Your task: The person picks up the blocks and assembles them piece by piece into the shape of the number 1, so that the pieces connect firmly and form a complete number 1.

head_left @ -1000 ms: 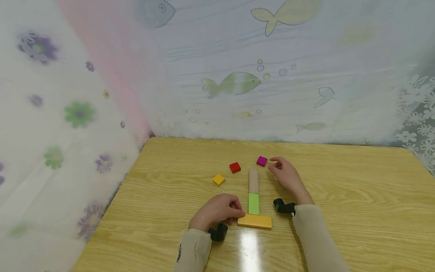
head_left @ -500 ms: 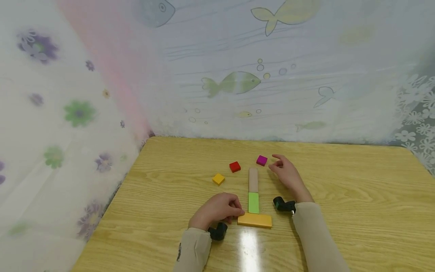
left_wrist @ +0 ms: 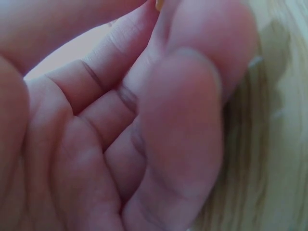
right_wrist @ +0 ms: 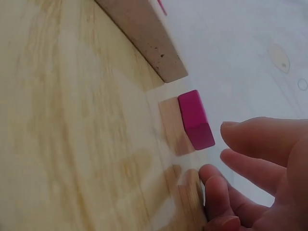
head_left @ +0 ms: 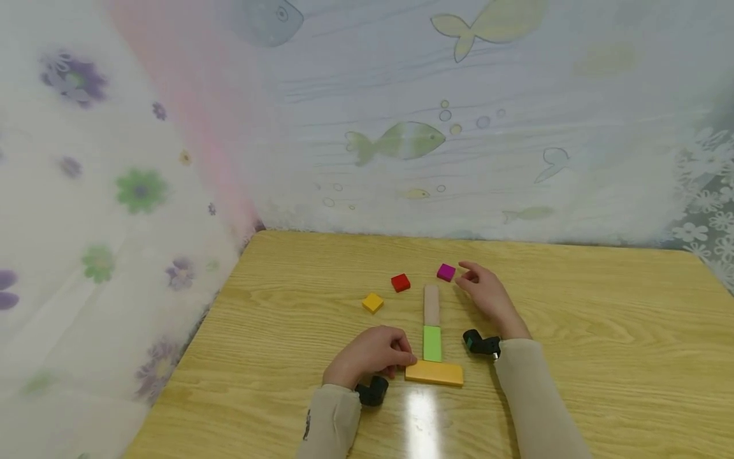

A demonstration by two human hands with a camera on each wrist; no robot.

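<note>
A flat orange block lies crosswise at the near end of a line of blocks. My left hand pinches its left end with curled fingers; in the left wrist view the fingers hide nearly all of it. Beyond the orange block, a green block and a pale wooden block run away from me end to end. My right hand hovers at the right of a small magenta block, fingers loosely bent. The right wrist view shows a gap between those fingers and the magenta block.
A small red block and a small yellow block lie on the wooden table left of the line. Behind the table hangs a sheet printed with fish. Black wrist cameras sit under both wrists.
My right index finger has lifted slightly away from the magenta block. My left hand keeps its place at the orange block, and the blocks lie as before. The head view has shifted a little.
</note>
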